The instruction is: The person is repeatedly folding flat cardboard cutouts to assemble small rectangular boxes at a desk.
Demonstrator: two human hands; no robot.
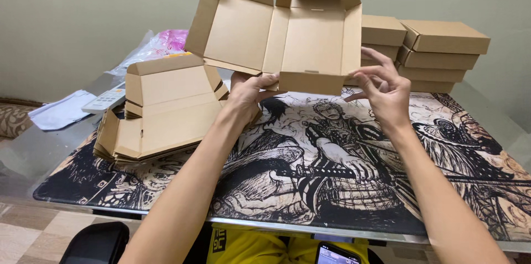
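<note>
brown corrugated cardboard, a half-folded mailer box (287, 29), is held up in the air above the counter (33, 148), its lid flap open to the left and its tray facing the camera. the left hand (249, 93) sits under the box's lower edge near the middle fold, thumb pressed on the front wall, gripping it. the right hand (384, 89) is just beside the box's lower right corner, fingers spread and curled loosely; its fingertips are at the side wall, though i cannot tell whether they really pinch it. to the left, below the box, a stack of flat unfolded boxes (155, 114) rests on an illustrated desk mat (332, 175). behind the right hand stand finished closed boxes (437, 53) in two piles. a white remote (105, 99) lies at far left.
</note>
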